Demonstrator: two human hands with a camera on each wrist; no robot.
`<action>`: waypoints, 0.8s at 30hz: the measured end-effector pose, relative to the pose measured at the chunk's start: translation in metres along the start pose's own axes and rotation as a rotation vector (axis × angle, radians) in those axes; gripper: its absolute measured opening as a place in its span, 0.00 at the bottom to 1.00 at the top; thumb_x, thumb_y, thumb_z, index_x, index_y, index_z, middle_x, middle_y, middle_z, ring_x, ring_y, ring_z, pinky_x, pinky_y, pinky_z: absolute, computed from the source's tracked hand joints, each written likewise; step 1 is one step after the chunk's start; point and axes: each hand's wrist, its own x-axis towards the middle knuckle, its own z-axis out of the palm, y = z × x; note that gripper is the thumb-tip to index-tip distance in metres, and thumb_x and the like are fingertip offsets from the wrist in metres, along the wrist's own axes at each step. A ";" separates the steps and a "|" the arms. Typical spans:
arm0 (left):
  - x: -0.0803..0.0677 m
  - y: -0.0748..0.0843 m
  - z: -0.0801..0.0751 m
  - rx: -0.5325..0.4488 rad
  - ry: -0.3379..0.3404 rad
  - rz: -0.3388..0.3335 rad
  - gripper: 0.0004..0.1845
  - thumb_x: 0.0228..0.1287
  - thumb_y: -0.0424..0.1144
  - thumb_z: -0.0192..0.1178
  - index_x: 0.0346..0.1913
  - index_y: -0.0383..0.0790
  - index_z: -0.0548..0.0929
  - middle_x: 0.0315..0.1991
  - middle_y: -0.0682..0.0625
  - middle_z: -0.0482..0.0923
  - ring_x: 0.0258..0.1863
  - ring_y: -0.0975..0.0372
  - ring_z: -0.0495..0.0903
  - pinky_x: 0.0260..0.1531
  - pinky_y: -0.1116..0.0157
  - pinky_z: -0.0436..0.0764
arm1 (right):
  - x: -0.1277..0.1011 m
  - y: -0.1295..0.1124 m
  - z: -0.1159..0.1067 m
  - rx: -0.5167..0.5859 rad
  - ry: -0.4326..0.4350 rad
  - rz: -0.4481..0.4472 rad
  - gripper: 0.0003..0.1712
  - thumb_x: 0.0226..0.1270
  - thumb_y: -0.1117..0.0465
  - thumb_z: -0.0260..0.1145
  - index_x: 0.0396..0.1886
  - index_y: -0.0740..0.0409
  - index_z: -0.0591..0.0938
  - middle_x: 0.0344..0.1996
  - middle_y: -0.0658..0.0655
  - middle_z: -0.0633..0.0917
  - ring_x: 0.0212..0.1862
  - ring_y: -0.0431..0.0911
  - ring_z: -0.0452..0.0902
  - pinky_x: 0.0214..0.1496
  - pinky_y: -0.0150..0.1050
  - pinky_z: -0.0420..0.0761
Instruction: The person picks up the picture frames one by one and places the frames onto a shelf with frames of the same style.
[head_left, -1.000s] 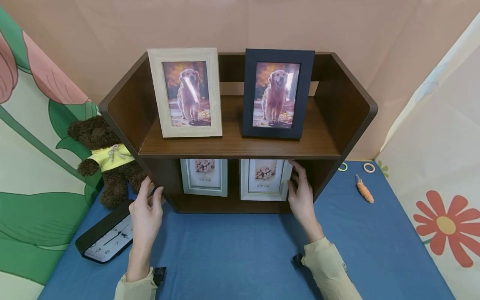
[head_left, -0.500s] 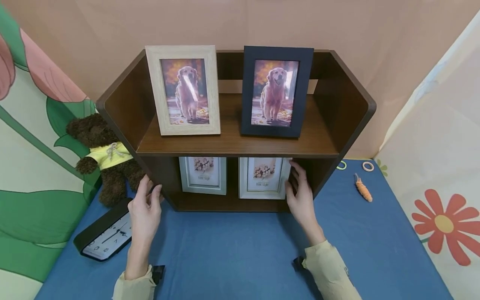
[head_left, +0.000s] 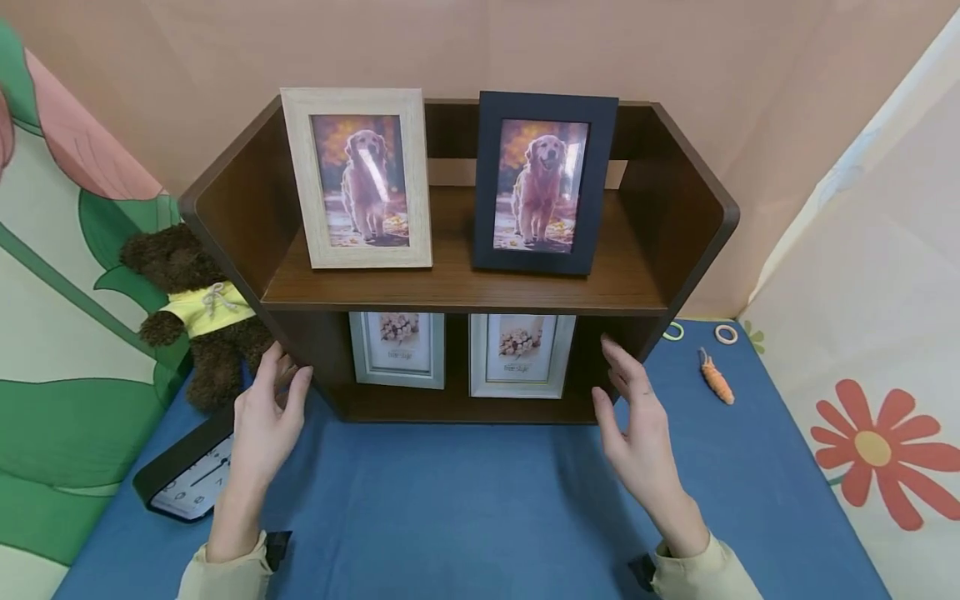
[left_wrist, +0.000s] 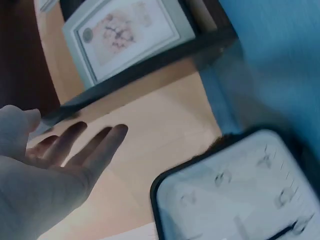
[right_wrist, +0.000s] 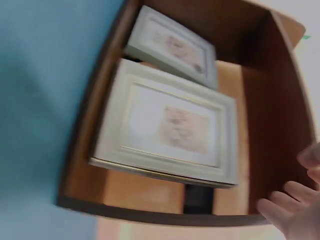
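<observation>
White frame (head_left: 522,354) released, both hands now off the shelf (head_left: 457,292)

A staged home-like set is shown rather than a lived-in room: a brown shelf unit (head_left: 465,287) with framed dog photos (head_left: 358,177) is stood on a blue-covered table (head_left: 465,508), hemmed in by plain beige backdrop and flower-printed cloth panels (head_left: 877,333), with a teddy bear (head_left: 198,308) beside it
</observation>
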 end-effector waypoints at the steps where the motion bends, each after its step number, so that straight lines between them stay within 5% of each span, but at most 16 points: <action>1: 0.001 0.000 -0.003 0.022 -0.008 0.013 0.28 0.83 0.31 0.58 0.80 0.36 0.68 0.64 0.30 0.81 0.56 0.35 0.85 0.53 0.49 0.85 | 0.002 -0.006 -0.006 -0.009 0.021 -0.028 0.39 0.67 0.84 0.65 0.77 0.65 0.70 0.75 0.62 0.74 0.74 0.50 0.73 0.73 0.30 0.72; 6: 0.005 -0.001 -0.019 0.128 -0.048 0.058 0.28 0.85 0.37 0.57 0.79 0.31 0.68 0.71 0.27 0.73 0.65 0.31 0.75 0.61 0.31 0.75 | 0.011 -0.024 -0.040 -0.064 0.155 -0.140 0.24 0.77 0.69 0.64 0.69 0.73 0.76 0.71 0.67 0.78 0.74 0.46 0.73 0.72 0.30 0.73; 9: 0.010 -0.004 -0.030 0.194 -0.062 0.104 0.31 0.86 0.43 0.56 0.80 0.27 0.66 0.78 0.28 0.63 0.78 0.32 0.60 0.72 0.31 0.63 | 0.022 -0.025 -0.064 -0.145 0.197 -0.145 0.30 0.84 0.54 0.60 0.71 0.73 0.74 0.73 0.68 0.76 0.77 0.50 0.69 0.75 0.32 0.70; 16: 0.033 -0.011 -0.063 0.439 -0.046 0.223 0.45 0.84 0.67 0.42 0.80 0.28 0.66 0.84 0.36 0.54 0.85 0.39 0.44 0.82 0.40 0.44 | 0.051 0.012 -0.103 -0.426 0.040 -0.034 0.39 0.82 0.53 0.56 0.85 0.62 0.59 0.86 0.64 0.54 0.86 0.63 0.42 0.84 0.62 0.51; 24: 0.044 -0.012 -0.085 0.567 -0.124 0.170 0.41 0.84 0.65 0.40 0.87 0.41 0.57 0.88 0.43 0.44 0.86 0.41 0.36 0.79 0.32 0.36 | 0.056 0.036 -0.098 -0.524 -0.052 0.008 0.41 0.75 0.58 0.61 0.83 0.66 0.62 0.84 0.71 0.55 0.84 0.71 0.41 0.83 0.69 0.44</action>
